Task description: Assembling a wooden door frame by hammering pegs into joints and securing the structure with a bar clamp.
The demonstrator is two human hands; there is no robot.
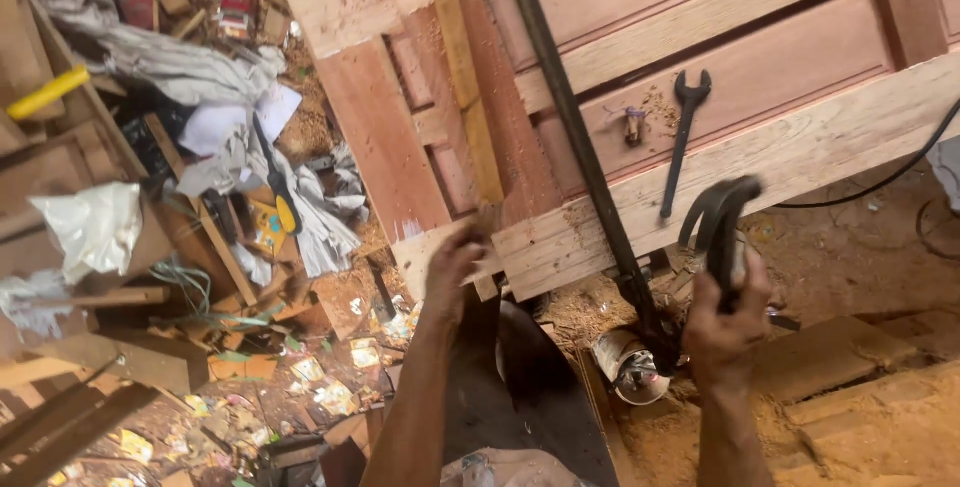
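Observation:
My right hand (pixel 722 322) is raised and shut on a dark claw hammer (pixel 718 219), its curved head blurred just below the edge of a panelled wooden door (pixel 700 77) lying flat. My left hand (pixel 455 269) grips the near edge of the door, at the lower end of a narrow wooden strip (pixel 465 77) that runs up across the panels. A long dark metal bar clamp (pixel 575 127) crosses the door diagonally between my hands.
A black open-ended spanner (pixel 682 142) lies on the door beside a small pile of sawdust. Under the door sits a round metal tool (pixel 630 367). Wood offcuts, crumpled paper, a yellow-handled tool (pixel 45 92) and scraps litter the floor at left. A black cable (pixel 900 172) runs at right.

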